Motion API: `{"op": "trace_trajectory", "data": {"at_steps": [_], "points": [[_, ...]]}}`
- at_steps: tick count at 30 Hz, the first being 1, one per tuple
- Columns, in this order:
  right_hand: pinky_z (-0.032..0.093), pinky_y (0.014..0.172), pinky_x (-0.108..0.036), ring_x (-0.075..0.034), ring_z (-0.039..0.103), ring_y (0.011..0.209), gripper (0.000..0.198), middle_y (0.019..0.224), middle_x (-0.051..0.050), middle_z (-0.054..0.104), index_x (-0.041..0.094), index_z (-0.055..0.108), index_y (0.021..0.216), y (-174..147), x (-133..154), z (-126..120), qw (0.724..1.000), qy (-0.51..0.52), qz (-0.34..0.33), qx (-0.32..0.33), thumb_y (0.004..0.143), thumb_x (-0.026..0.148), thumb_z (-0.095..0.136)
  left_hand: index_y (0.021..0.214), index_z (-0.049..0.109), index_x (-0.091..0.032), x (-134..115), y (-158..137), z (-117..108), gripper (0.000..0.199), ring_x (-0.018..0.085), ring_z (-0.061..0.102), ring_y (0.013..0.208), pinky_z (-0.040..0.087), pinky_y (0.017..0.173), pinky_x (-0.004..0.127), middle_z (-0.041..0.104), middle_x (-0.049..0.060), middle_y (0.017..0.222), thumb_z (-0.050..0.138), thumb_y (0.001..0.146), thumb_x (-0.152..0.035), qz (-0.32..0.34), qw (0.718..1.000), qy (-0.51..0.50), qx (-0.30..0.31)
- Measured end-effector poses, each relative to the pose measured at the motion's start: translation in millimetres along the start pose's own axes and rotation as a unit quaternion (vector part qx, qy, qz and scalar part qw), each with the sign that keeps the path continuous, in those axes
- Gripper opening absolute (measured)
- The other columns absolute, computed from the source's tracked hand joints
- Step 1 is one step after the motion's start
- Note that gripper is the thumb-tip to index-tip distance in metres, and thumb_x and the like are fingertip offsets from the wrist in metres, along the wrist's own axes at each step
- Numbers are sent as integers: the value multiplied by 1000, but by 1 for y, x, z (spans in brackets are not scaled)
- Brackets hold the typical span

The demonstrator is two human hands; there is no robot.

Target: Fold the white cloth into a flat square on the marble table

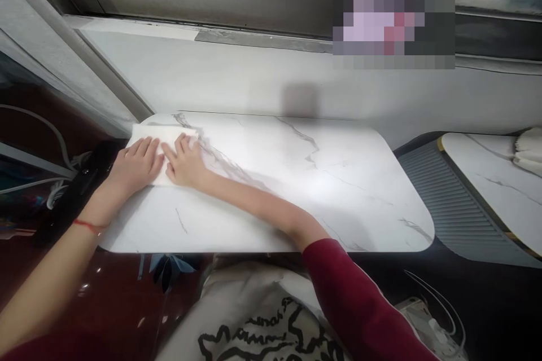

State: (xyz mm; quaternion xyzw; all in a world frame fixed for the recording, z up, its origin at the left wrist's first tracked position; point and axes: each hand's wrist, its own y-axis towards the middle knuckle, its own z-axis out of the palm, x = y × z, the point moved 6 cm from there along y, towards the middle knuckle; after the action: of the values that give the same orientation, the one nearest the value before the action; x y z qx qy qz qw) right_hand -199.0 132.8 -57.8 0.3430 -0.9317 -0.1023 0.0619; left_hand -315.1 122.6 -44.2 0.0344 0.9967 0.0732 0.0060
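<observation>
A white sheet, cloth or paper towel point(163, 133), lies flat at the left end of a white marble-patterned tabletop point(262, 180). My left hand point(138, 164) rests palm down on its left part, fingers stretched forward and side by side. Just to the right, my right hand point(186, 162) presses on the same sheet with its fingers apart and slightly bent. Both hands touch the sheet from above, and neither grips it. Part of the sheet is hidden beneath them.
A white wall point(220, 73) runs along the table's far edge, below a window frame. At the right stands a second marble-patterned top point(483, 169) beside a grey ribbed panel point(449, 203). White cables point(59, 141) hang at the left. A pale bag or garment with black print point(254, 316) is below me.
</observation>
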Motion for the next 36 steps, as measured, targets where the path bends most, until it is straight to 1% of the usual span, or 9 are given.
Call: {"op": "trace_trajectory", "data": {"at_steps": [3,8,12,16,21,24,28,32,36], "points": [[36,105,-61,-45,40,144,59,158,-37,34,3,31,158,-26,30,-6,999,26,-24,-6,104,27,29,152,45,-8,0,-48,-7,67,37,42,149,35,117,55,45,22,159,19,102,-44,-16,999,1,-41],[39,102,-63,-47,42,142,60,156,-38,37,-1,32,155,-67,60,-16,997,45,-57,-12,103,29,32,159,36,-21,-8,-105,-14,65,35,41,150,37,115,56,45,19,160,21,102,-46,-35,998,-7,-50],[39,103,-61,-46,43,142,60,155,-39,37,-2,31,155,-93,65,-22,997,25,-68,-8,104,29,31,160,34,-17,-24,-127,-18,67,37,41,150,39,112,58,45,23,158,23,101,-45,-30,999,0,-35],[38,104,-63,-46,46,139,62,154,-39,40,-2,32,155,-105,60,-26,998,25,-66,6,104,32,37,158,39,-9,-41,-131,-19,69,42,43,147,43,108,61,47,27,155,20,101,-44,-17,999,19,-30],[31,110,-67,-45,51,135,63,148,-39,48,-7,37,150,-101,46,-30,997,11,-80,-4,101,33,43,151,47,1,-57,-112,-14,70,49,44,144,45,105,65,46,33,153,23,99,-40,-14,999,32,-15],[27,111,-70,-46,51,134,64,145,-39,51,-8,37,149,-92,31,-28,996,-31,-84,-4,101,33,41,150,48,0,-63,-91,-9,68,49,43,144,44,107,65,45,33,154,30,98,-38,-12,1000,16,-10],[28,109,-69,-47,50,135,62,147,-37,51,-5,38,150,-75,1,-22,997,-48,-53,-7,100,33,40,152,47,-3,-70,-53,-1,67,47,41,147,41,110,64,43,30,157,32,97,-38,1,1000,1,-1],[30,107,-68,-48,48,136,62,150,-38,46,-3,36,151,-56,-31,-17,999,-35,-29,-5,100,30,38,151,46,2,-77,-9,9,70,49,39,147,39,109,65,42,33,157,27,97,-37,18,1000,2,-6],[27,108,-68,-49,43,140,62,154,-42,36,-4,31,154,-38,-63,-10,1000,-19,-1,14,100,26,33,152,44,2,-86,31,17,69,49,40,146,40,106,66,43,33,156,32,94,-34,29,999,-2,-15]]}}
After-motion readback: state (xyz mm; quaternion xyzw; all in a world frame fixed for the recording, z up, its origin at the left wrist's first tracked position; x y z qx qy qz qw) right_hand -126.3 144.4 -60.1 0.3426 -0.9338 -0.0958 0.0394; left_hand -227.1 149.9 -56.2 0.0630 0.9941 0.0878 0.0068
